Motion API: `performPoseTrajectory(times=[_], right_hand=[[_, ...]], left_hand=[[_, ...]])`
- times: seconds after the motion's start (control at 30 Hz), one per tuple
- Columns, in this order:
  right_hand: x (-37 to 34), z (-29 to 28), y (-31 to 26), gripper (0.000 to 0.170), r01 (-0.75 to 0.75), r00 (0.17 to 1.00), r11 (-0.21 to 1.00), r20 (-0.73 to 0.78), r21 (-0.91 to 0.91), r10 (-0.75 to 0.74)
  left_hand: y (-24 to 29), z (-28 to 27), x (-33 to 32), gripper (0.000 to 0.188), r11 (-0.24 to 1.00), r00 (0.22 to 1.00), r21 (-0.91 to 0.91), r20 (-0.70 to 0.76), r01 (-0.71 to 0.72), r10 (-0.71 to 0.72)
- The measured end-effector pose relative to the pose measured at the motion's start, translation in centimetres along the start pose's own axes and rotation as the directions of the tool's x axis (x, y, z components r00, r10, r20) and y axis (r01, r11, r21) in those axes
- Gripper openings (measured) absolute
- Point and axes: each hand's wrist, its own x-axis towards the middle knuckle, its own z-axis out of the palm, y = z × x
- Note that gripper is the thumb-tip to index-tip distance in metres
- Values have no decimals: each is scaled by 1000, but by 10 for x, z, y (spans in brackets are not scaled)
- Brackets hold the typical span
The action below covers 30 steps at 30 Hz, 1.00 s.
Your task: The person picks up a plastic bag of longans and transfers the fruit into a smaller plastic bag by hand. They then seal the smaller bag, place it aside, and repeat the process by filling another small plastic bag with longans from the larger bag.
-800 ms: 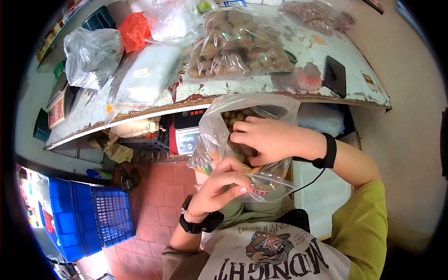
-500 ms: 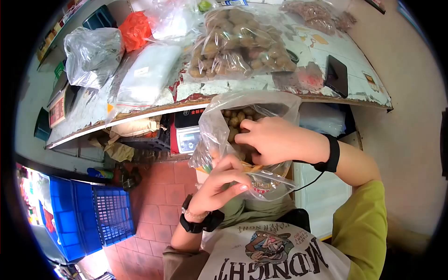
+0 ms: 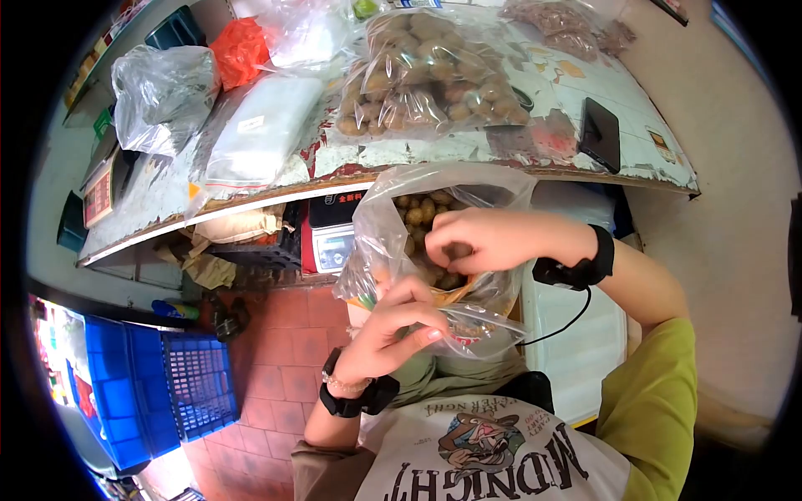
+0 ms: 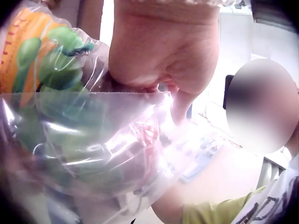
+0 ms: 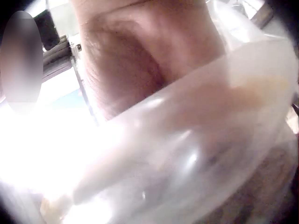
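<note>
Right hand (image 3: pixel 497 240) curls around a brown, round item (image 3: pixel 457 250) at an open plastic bag (image 3: pixel 378 221) | left hand (image 3: pixel 388 336) pinches its edge | apparently sorting; next calls for steady plastic

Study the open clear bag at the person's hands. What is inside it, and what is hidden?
Small, round brown pieces show inside the clear bag, with the right hand reaching among them. The hand blocks part of the view; upper pieces hide whatever lies deeper.
</note>
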Motion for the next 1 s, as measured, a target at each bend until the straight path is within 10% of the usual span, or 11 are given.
performPoseTrajectory(times=[0.1, 0.3, 0.4, 0.5, 0.57, 0.77, 1.0], right_hand=[[0, -4, 3, 10, -82, 994, 930, -43, 358, 104], [6, -12, -2, 10, 44, 988, 922, -154, 384, 17], [5, -24, -32, 6, 152, 950, 987, -282, 45, -133], [6, -19, -52, 7, 305, 846, 907, -520, 290, -118], [4, -20, -61, 9, 246, 872, 867, -490, 433, -3], [-8, 20, -76, 9, 252, 836, 253, -342, 934, 429], [-17, 58, -74, 11, 183, 862, 277, -290, 943, 416]], left_hand=[[-1, 0, 1, 4, 1000, 1000, -16, -16, -8, 8], [-1, 1, 3, 4, 1000, 999, 0, -23, -29, 29], [-2, 2, 3, 5, 1000, 1000, -2, -16, -27, 27], [-2, 3, 3, 5, 999, 999, 26, -13, -37, 38], [-3, 3, 3, 5, 999, 999, 19, -17, -32, 33], [-3, 4, 1, 4, 1000, 999, -23, -44, -13, 12], [-10, 13, -2, 5, 952, 995, -305, -77, 41, -67]])
